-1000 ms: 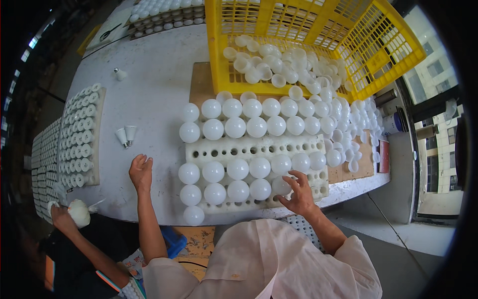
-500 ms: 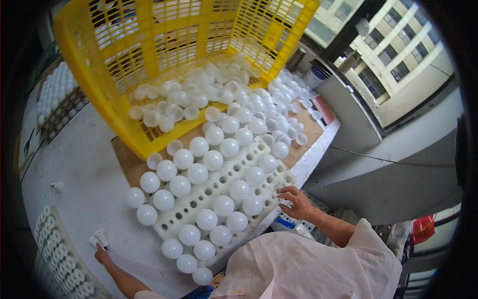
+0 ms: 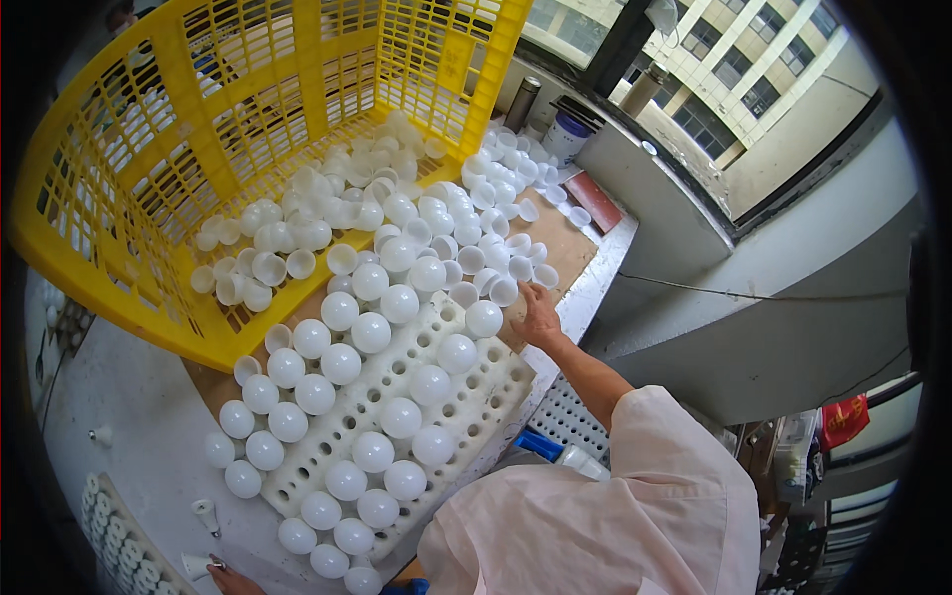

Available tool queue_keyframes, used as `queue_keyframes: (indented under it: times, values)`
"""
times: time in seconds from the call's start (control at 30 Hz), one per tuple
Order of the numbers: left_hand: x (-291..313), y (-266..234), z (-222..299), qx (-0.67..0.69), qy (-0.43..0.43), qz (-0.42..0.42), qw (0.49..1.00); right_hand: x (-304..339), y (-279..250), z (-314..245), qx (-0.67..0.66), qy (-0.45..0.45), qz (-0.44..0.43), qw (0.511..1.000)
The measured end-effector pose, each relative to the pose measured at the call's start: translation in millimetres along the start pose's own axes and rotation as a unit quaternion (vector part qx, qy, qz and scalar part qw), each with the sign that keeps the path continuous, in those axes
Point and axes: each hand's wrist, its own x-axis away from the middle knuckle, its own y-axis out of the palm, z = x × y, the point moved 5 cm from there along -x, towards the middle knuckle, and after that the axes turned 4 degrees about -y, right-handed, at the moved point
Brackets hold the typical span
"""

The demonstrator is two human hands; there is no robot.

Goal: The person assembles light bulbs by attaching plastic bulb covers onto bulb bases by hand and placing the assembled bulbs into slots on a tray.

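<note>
My left hand (image 3: 234,581), partly cut off at the lower edge, has its fingers closed on the metal end of a white cone-shaped bulb base (image 3: 195,566). Another bulb base (image 3: 205,516) lies on the table just beyond it. My right hand (image 3: 538,315) reaches past the far right corner of a white foam tray (image 3: 496,382), fingers apart beside loose white bulb covers (image 3: 504,291). Whether its fingertips touch a cover I cannot tell. Round white globes (image 3: 401,417) sit in rows on the holed tray; several holes are bare.
A yellow plastic crate (image 3: 223,347) lies on its side, covers spilling out over a brown board (image 3: 565,243). At the lower left stands a rack of white ringed parts (image 3: 124,550). A small bulb base (image 3: 101,436) is on the table. A wall and window border the right.
My right hand has moved from the tray's right edge farther out to the loose covers. The view has shifted. A second bulb base now shows apart from the one at my left hand.
</note>
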Motion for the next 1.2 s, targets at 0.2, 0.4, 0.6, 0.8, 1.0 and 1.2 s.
queue_keyframes:
  times: [0.2, 0.4, 0.6, 0.8, 1.0, 1.2]
  values:
    - [108.9, -111.5, 65.9, 0.306, 0.044, 0.053, 0.949, -20.6, 32.2, 35.4, 0.039, -0.049, -0.002, 0.998]
    - [174.6, -232.6, 185.1, 0.868, -0.03, -0.1, 0.485, 4.0, 47.9, 44.1, -0.181, -0.072, 0.032, 0.98]
    - [216.4, -258.5, 288.2, 0.874, -0.005, -0.167, 0.456, 39.0, 17.2, 79.2, -0.202, -0.025, 0.083, 0.976]
    - [253.9, -263.3, 341.7, 0.845, 0.035, -0.308, 0.436, 29.6, -17.1, 71.6, 0.046, 0.02, -0.234, 0.971]
    - [286.8, -298.1, 391.0, 0.638, 0.126, -0.443, 0.617, 34.7, -39.1, 47.7, -0.562, 0.221, -0.265, 0.751]
    - [299.1, -308.2, 431.1, 0.518, 0.275, -0.493, 0.643, 75.9, -66.9, -99.2, -0.703, -0.012, -0.436, 0.562]
